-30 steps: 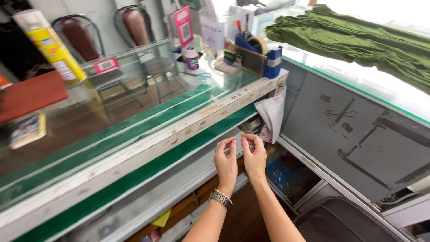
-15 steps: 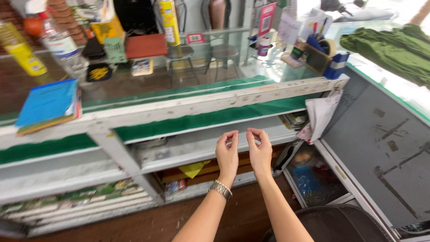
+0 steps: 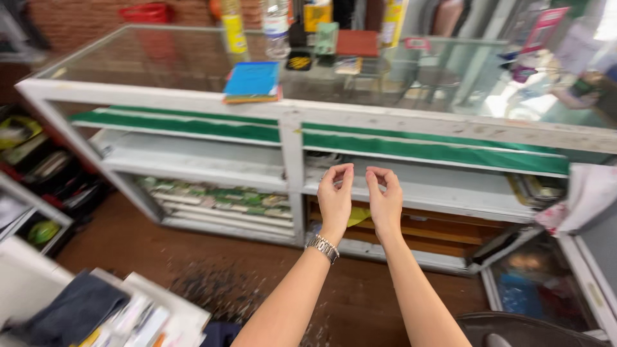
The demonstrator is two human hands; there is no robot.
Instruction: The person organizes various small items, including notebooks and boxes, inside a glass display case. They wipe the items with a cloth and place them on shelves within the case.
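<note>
Below the white-framed glass counter [image 3: 450,125], I hold left hand [image 3: 335,199] and right hand [image 3: 384,200] raised side by side, fingers curled, pinching nothing visible; blue book [image 3: 252,80] atop counter untouched.

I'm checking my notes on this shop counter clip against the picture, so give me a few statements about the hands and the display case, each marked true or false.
1. Both hands are raised side by side in front of the display case. True.
2. The left hand wears a metal wristwatch. True.
3. The right hand grips a yellow bottle. False: it holds nothing large; its fingertips are curled together, and whether they pinch something small cannot be told.
4. A blue book lies on the glass top. True.
5. The book lies on the wooden floor. False: it lies on the glass top, near the front edge.
6. The hands rest flat on the glass. False: they hang in the air, below the top.
</note>
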